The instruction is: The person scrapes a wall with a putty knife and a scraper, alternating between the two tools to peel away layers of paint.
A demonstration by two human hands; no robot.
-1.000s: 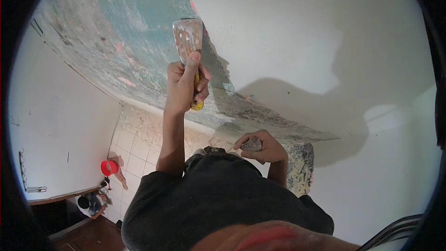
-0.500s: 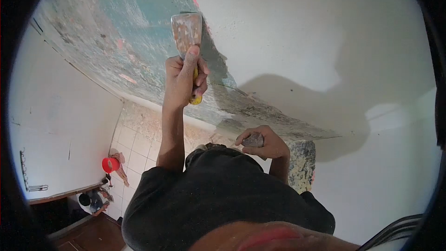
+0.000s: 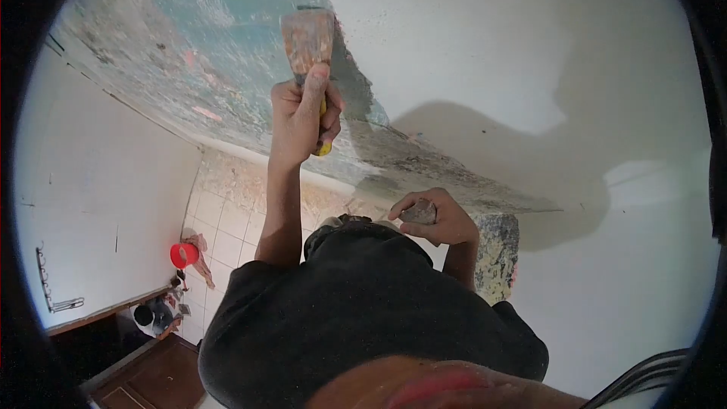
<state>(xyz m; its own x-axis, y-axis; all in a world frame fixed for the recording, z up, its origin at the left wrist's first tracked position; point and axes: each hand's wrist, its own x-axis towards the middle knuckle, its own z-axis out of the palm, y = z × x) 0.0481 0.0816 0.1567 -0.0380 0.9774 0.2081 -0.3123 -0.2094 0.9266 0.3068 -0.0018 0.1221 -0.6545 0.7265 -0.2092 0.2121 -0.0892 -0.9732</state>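
Raised in front of me, my left hand (image 3: 301, 117) is wrapped round a putty knife (image 3: 308, 39) with a yellow handle, my thumb lying along the base of its blade. The wide blade is worn and rust-spotted; its tip is at the blue-green scraped wall (image 3: 227, 15), near the ragged edge of the white paint (image 3: 454, 38). Close to my waist, my right hand (image 3: 447, 221) grips a small grey, roughly rounded flat piece (image 3: 419, 212) between thumb and fingers. Dust coats my left thumb.
Below on the left, a red bucket (image 3: 182, 255) stands on the tiled floor (image 3: 227, 216) beside a cloth. Another person (image 3: 155, 316) is low down near a brown door (image 3: 155, 379). A mottled pillar-like block (image 3: 496, 257) juts out by my right arm.
The putty knife and my left hand are slightly higher in view, and its blade has turned a little. My right hand keeps its hold on the grey piece. The whole view has shifted slightly.
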